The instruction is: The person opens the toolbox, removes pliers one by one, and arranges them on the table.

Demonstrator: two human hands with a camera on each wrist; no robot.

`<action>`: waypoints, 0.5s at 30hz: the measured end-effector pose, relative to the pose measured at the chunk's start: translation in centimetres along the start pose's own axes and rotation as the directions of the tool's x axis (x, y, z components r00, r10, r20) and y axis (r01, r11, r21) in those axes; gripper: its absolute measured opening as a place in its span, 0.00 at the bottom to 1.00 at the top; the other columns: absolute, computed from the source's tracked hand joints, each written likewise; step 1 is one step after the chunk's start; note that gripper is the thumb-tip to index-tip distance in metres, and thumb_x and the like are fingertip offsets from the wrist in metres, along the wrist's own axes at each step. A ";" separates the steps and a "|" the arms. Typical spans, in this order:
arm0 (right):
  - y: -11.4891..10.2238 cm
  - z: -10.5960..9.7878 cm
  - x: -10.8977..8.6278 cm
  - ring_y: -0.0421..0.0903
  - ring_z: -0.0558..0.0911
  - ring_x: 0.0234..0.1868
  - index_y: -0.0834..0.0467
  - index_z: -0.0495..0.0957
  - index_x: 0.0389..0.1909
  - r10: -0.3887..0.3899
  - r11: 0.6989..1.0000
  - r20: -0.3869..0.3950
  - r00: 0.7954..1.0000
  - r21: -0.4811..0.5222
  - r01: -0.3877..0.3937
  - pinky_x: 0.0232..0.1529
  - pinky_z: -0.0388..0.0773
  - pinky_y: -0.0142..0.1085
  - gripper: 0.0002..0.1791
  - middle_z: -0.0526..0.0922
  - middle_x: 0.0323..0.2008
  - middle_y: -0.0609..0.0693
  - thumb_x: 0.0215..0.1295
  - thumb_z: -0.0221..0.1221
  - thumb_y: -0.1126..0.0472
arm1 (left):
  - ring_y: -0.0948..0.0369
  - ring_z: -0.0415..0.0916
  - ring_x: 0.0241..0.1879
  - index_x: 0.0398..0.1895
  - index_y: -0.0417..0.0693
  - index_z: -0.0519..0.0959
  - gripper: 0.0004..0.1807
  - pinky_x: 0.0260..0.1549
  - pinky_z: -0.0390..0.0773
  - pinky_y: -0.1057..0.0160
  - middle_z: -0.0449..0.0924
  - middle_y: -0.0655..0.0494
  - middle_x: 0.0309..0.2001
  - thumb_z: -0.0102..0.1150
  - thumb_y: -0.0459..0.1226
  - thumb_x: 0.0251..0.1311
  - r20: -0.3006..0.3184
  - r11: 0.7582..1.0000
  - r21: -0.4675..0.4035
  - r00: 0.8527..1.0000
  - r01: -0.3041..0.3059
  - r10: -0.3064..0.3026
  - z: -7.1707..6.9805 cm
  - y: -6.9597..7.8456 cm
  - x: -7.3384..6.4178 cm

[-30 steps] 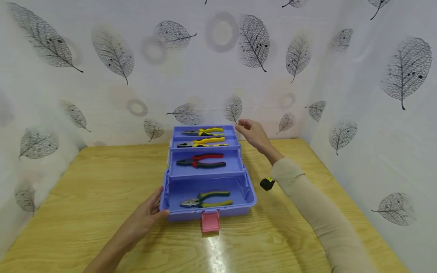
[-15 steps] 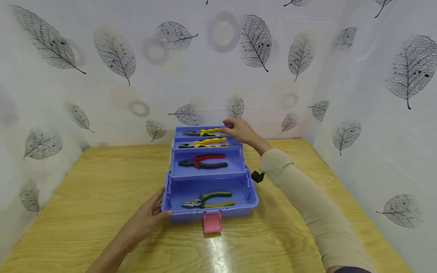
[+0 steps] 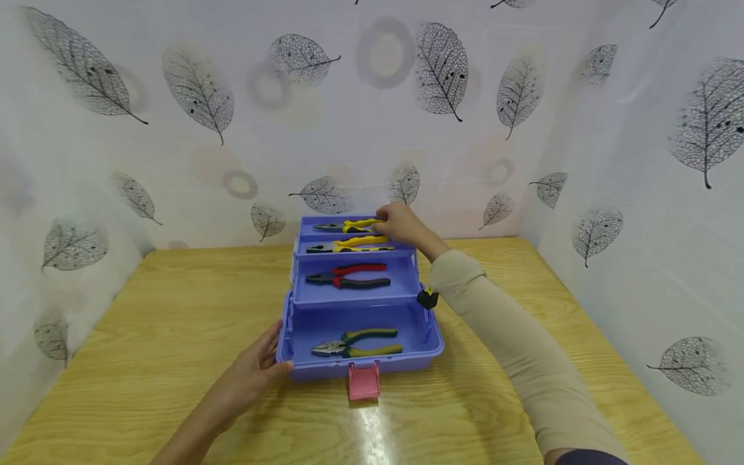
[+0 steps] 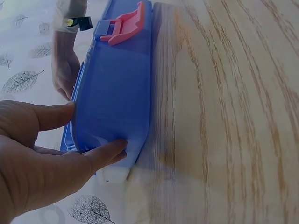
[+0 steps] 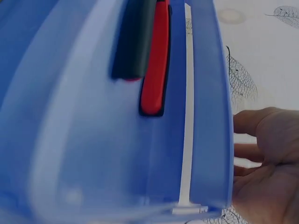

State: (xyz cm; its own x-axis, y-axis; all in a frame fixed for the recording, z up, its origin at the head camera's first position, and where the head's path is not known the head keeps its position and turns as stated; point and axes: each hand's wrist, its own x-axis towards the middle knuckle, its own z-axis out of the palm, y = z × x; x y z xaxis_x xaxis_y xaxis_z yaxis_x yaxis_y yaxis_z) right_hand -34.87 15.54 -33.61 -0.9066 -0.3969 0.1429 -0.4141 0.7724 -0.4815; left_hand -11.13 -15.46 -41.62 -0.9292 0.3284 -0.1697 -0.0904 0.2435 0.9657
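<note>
A blue-purple toolbox (image 3: 363, 368) stands with its tiers spread out. My left hand (image 3: 256, 368) grips its near left corner, thumb on the rim and fingers against the outer wall (image 4: 112, 93). My right hand (image 3: 401, 226) is at the top tier's right end, around the handle ends of the upper yellow-and-black pliers (image 3: 354, 226); its fingertips are hidden behind the blue wall in the right wrist view. Another yellow-and-black pair of pliers (image 3: 360, 240) lies just below. Red-and-black pliers (image 3: 360, 267) lie in the middle tray, green-and-yellow pliers (image 3: 366, 352) in the base.
A pink latch (image 3: 364, 382) hangs down at the box's front. The wooden table (image 3: 192, 310) extends on both sides. Leaf-patterned curtain (image 3: 372, 129) stands close behind the box. A small black device (image 3: 428, 298) hangs beneath the right sleeve.
My right hand has moved left and inward, from beside the top tier to the upper yellow-and-black pliers' handles. The left hand keeps its grip on the box's corner.
</note>
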 end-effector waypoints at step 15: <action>-1.1 0.1 0.7 0.58 0.80 0.61 0.70 0.79 0.61 0.230 0.963 -0.001 0.973 0.147 -0.228 0.65 0.77 0.45 0.28 0.83 0.59 0.63 0.64 0.71 0.59 | 0.37 0.54 0.75 0.83 0.36 0.38 0.45 0.71 0.62 0.44 0.44 0.32 0.80 0.56 0.30 0.74 -0.009 1.000 -0.003 1.000 0.018 -0.018 0.0 0.1 0.0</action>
State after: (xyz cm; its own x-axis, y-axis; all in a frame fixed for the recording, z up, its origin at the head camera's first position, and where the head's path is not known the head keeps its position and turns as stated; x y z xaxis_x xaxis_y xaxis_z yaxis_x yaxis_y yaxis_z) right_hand -35.05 14.33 -33.02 -0.9777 -0.2081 0.0287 -0.1803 0.7611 -0.6231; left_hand -11.12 -15.40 -41.57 -0.9307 0.3153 -0.1855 -0.1084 0.2466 0.9630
